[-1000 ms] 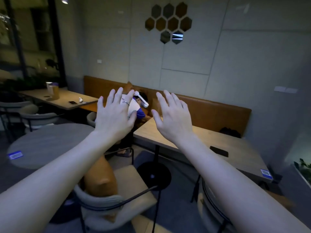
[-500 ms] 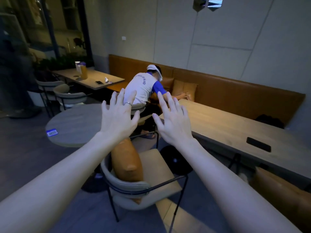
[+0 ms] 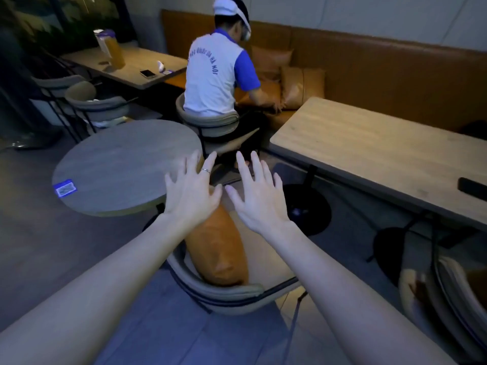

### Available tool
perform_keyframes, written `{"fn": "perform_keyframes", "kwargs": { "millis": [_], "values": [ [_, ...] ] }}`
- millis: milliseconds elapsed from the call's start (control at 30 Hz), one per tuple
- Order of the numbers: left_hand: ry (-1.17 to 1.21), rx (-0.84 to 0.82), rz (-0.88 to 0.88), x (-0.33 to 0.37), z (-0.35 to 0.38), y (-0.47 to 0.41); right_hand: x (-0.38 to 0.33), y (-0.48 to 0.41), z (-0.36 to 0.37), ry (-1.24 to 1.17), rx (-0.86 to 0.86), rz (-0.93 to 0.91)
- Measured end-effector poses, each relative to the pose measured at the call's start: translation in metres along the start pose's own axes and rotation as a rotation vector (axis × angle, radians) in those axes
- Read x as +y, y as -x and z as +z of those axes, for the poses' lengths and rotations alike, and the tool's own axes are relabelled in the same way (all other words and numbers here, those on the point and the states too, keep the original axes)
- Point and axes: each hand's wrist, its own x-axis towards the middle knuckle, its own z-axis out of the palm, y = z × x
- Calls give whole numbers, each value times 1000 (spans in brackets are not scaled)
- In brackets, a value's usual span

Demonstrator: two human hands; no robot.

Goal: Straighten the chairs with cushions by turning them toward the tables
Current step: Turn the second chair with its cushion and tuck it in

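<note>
Both hands are stretched forward on bare forearms, palms down and fingers spread wide, with nothing gripped in either. A thin ring (image 3: 205, 170) is worn on a finger of the left hand (image 3: 190, 192), which is held over the near edge of the round grey wooden table (image 3: 116, 164) and the upper end of the tan leather cushion (image 3: 217, 248). The right hand (image 3: 259, 198) is held just beside it, over the pale seat of the grey upholstered chair with a thin black metal frame (image 3: 232, 293). Whether either hand is touching anything below cannot be told.

This chair is placed between the round table and the long light wooden rectangular table (image 3: 369, 151), its curved backrest nearest the camera. The cushion is propped upright on the seat, leaning against the backrest towards the chair's left side. A blue sticker (image 3: 64, 190) is fixed on the round table's near left part. A dark flat phone-like object (image 3: 471, 188) is laid on the rectangular table at the right edge of view.

Beyond the round table, a person in a white shirt with blue sleeves (image 3: 218, 75) is seated on another grey chair (image 3: 210, 125), turned towards the brown leather bench (image 3: 369, 64), where more tan cushions (image 3: 303, 85) are seen. A further wooden table (image 3: 126, 64) at the back left bears an amber container (image 3: 112, 48) and a phone (image 3: 147, 73), with two more grey chairs (image 3: 89, 101) set beside it. Part of another chair (image 3: 453, 291) is seen blurred at the lower right.
</note>
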Motion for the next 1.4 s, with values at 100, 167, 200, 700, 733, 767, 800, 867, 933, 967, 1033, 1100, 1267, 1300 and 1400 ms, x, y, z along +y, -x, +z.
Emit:
{"fn": "perform_keyframes", "kwargs": {
  "millis": [100,167,200,700,733,767,800,867,933,967,1033,1100,1267,1300,1400],
  "values": [
    [-3,-112,-9,-24,27,-9,-5,-1,42,-22,-126,57],
    [-5,-193,-16,-46,43,-17,-12,-2,67,-17,-205,91],
    [-8,-234,-17,-58,51,-21,-17,-2,78,-15,-241,107],
    [112,-637,361,-213,160,-66,-121,7,233,266,-395,456],
    [141,-653,383,-221,168,-63,-126,9,240,307,-370,478],
    [175,-662,407,-229,175,-60,-132,10,245,331,-347,502],
    [213,-663,432,-235,181,-57,-136,12,249,348,-322,525],
    [304,-660,462,-245,190,-50,-145,17,258,373,-255,556],
    [441,-645,454,-250,197,-43,-153,24,266,395,-208,559],
    [513,-629,425,-250,201,-41,-156,29,269,403,-193,558],
    [605,-591,314,-250,203,-40,-163,38,274,416,-171,547],
    [626,-585,193,-247,205,-42,-169,50,281,434,-161,497],
    [605,-611,55,-241,215,-55,-175,85,308,436,10,367],
    [595,-616,52,-239,217,-57,-175,90,313,427,56,400],
    [616,-641,-46,-231,223,-62,-174,104,320,382,196,617]
  ]
}}
